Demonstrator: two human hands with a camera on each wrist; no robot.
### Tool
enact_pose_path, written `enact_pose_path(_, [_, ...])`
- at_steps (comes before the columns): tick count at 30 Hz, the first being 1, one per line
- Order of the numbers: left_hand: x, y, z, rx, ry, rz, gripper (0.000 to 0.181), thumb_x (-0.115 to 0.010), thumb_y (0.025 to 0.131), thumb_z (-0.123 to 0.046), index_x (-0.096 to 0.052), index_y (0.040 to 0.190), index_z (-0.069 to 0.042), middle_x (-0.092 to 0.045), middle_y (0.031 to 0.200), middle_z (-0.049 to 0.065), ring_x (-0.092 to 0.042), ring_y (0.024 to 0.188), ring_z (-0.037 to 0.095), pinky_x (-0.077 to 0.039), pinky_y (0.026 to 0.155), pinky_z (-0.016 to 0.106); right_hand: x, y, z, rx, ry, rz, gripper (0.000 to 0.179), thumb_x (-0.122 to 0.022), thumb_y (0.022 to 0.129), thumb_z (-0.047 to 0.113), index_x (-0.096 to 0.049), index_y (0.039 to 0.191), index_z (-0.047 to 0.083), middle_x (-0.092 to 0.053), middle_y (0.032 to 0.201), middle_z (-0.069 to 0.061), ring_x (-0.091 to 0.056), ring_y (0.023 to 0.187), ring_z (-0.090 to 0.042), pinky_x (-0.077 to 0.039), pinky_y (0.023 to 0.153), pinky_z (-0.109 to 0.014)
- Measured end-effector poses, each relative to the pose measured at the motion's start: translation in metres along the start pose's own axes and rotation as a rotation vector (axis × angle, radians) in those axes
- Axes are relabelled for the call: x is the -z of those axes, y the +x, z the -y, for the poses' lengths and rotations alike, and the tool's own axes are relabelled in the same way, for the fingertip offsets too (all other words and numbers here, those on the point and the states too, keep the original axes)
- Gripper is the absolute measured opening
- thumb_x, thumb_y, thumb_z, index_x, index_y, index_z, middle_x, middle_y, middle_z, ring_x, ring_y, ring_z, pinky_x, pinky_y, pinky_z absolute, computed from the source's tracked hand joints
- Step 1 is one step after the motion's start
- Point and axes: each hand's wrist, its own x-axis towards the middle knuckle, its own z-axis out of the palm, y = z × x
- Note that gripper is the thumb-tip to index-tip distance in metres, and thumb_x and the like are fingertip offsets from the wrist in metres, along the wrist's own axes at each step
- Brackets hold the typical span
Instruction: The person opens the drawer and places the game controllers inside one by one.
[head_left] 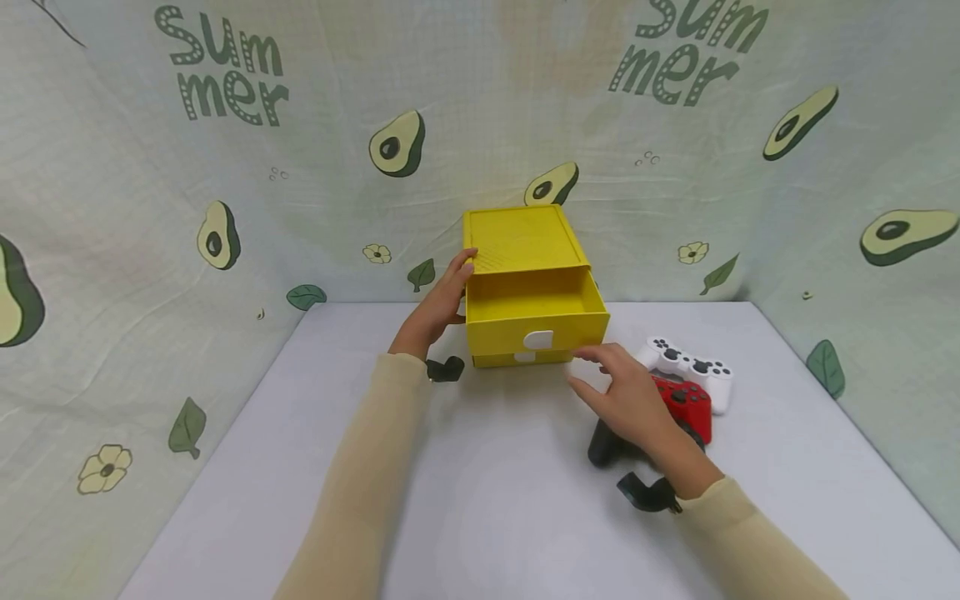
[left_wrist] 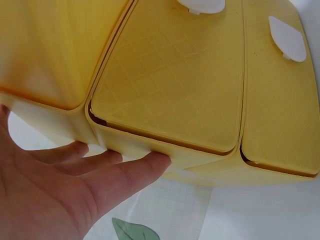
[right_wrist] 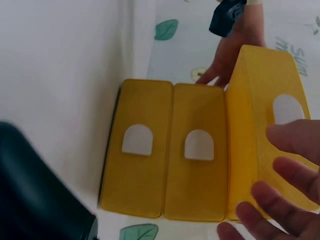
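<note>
A small yellow drawer box (head_left: 521, 237) stands at the back of the table, its top drawer (head_left: 495, 335) pulled out towards me. The inside of that drawer shows bare yellow, and its front has a white tab (head_left: 538, 340). Two lower drawers (right_wrist: 195, 190) are closed in the right wrist view. My left hand (head_left: 435, 307) rests against the box's left side, fingertips touching the wall with fingers extended in the left wrist view. My right hand (head_left: 630, 398) hovers just in front of the drawer's right corner, fingers loosely bent and holding nothing.
To the right, partly behind my right hand, lie a white game controller (head_left: 718, 385), a red one (head_left: 697, 408) and a black one (head_left: 602, 446), close together. A printed cloth (head_left: 322, 167) hangs behind and beside the white table (head_left: 480, 500).
</note>
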Motion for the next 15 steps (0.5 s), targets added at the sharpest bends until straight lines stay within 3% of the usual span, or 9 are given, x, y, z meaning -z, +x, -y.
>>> enact_pose_path(6, [0.000, -0.001, -0.001, 0.005, 0.006, 0.003, 0.044, -0.032, 0.093, -0.071, -0.021, 0.136, -0.065, -0.009, 0.163, -0.009, -0.026, 0.146, 0.034, -0.040, 0.101, 0.065, 0.007, -0.005, -0.013, -0.080, -0.083, 0.188, 0.053, -0.073, 0.085, 0.036, -0.053, 0.133, 0.020, -0.052, 0.138, -0.009, -0.048, 0.125, -0.029, -0.050, 0.095, -0.055])
enact_pose_path(15, [0.000, -0.002, -0.002, 0.011, 0.015, 0.000, 0.044, -0.032, 0.093, -0.071, -0.020, 0.136, -0.066, -0.010, 0.163, -0.010, -0.028, 0.145, 0.032, -0.041, 0.101, 0.064, 0.013, -0.015, -0.033, -0.097, -0.157, 0.303, 0.058, -0.073, 0.083, 0.038, -0.050, 0.134, 0.024, -0.051, 0.136, -0.009, -0.048, 0.120, -0.029, -0.051, 0.092, -0.055])
